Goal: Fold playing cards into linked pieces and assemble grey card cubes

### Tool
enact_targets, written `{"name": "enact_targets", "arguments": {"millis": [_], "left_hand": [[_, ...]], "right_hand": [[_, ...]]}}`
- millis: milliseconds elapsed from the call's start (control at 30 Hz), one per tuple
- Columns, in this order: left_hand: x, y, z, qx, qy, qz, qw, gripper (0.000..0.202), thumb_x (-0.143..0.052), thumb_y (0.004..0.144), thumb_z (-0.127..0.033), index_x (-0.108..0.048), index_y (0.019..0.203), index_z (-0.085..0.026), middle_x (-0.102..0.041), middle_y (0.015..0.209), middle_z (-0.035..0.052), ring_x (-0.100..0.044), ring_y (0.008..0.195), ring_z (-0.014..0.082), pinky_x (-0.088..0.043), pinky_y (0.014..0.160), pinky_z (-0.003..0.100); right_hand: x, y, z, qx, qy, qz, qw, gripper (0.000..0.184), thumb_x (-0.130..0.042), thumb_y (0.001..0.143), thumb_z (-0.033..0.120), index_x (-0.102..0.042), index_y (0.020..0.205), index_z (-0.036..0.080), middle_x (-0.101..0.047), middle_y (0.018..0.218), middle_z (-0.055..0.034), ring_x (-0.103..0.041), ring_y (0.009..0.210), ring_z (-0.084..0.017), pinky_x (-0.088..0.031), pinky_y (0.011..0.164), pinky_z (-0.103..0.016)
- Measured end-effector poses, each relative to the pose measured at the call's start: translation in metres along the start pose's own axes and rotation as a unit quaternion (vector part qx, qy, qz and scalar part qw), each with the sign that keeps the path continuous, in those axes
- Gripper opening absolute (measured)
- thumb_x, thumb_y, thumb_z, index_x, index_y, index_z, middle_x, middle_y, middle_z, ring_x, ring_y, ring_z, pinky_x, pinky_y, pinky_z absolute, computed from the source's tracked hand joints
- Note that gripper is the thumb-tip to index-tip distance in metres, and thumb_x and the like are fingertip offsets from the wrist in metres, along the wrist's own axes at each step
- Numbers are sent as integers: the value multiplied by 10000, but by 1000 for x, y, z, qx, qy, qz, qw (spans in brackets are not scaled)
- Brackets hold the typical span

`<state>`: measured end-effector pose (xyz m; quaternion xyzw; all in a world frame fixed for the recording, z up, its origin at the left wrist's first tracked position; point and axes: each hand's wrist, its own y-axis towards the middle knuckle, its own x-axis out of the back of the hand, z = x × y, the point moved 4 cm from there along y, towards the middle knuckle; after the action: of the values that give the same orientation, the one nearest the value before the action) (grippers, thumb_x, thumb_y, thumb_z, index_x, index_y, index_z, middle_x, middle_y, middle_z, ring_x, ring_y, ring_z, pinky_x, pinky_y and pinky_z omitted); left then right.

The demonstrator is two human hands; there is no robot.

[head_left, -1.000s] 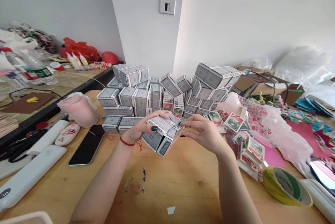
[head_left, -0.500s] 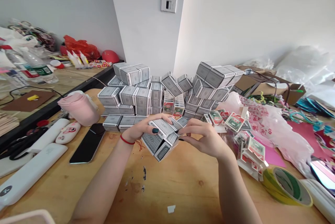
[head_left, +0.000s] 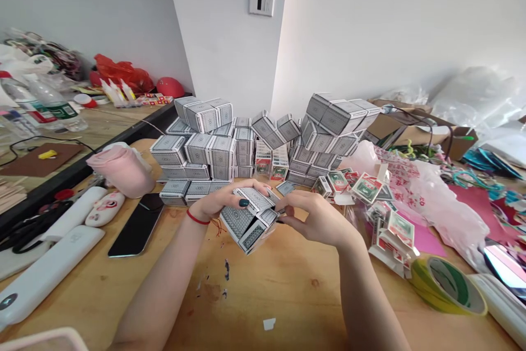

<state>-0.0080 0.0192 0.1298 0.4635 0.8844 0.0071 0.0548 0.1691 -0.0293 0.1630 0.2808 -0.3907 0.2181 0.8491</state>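
Note:
Over the middle of the table, my left hand [head_left: 225, 199] is wrapped round a box folded from grey-backed playing cards [head_left: 238, 220]. Its thumb presses on the top and its other fingers are mostly behind. A dark gap shows between the card panels at the box's front. From the right, my right hand [head_left: 318, 217] pinches the box's right edge with thumb and forefinger; how far the fingertips reach in is hard to see. Just behind the box lies a grey card [head_left: 284, 188]. Beyond it stand stacked playing-card boxes [head_left: 211, 149], with a second pile [head_left: 329, 126] to the right.
Opened card packets [head_left: 367, 188] and yellow-green tape [head_left: 447, 285] lie on the right, near a plastic bag [head_left: 447, 197]. On the left are a phone [head_left: 135, 225], a white device [head_left: 53, 274] and a pink roll [head_left: 119, 167]. A paper scrap [head_left: 269, 324] lies in front.
My right fingers have drawn slightly down and back along the box's right edge, uncovering the card behind. The box has tilted a little in my left hand. The whole view has shifted slightly.

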Motion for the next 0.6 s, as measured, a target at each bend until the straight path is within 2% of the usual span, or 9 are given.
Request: {"name": "enact_targets", "arguments": {"millis": [167, 400, 600], "left_hand": [[0, 4, 7, 0, -34, 8, 999, 528, -659, 616, -438, -546, 1054, -165, -483, 1263, 114, -506, 1058, 299, -390, 859, 359], [-3, 6, 11, 12, -40, 22, 999, 551, -673, 610, -425, -546, 1076, -161, -527, 1187, 106, -534, 1004, 269, -410, 801, 317], [-3, 7, 14, 20, -60, 20, 998, 548, -672, 614, -393, -534, 1088, -156, -508, 1234, 115, -544, 998, 264, -425, 776, 304]], "right_hand": [[1, 2, 1, 2, 46, 14, 999, 83, -558, 802, 143, -574, 847, 210, -593, 756, -4, -554, 695, -136, -458, 660, -271], [1, 3, -5, -15, 43, 11, 999, 98, -606, 768, 140, -539, 793, 207, -585, 851, -23, -546, 789, -158, -460, 724, -293], [1, 2, -9, -34, 34, 7, 999, 140, -631, 737, 130, -518, 779, 201, -593, 826, -16, -544, 779, -161, -444, 735, -304]]}}
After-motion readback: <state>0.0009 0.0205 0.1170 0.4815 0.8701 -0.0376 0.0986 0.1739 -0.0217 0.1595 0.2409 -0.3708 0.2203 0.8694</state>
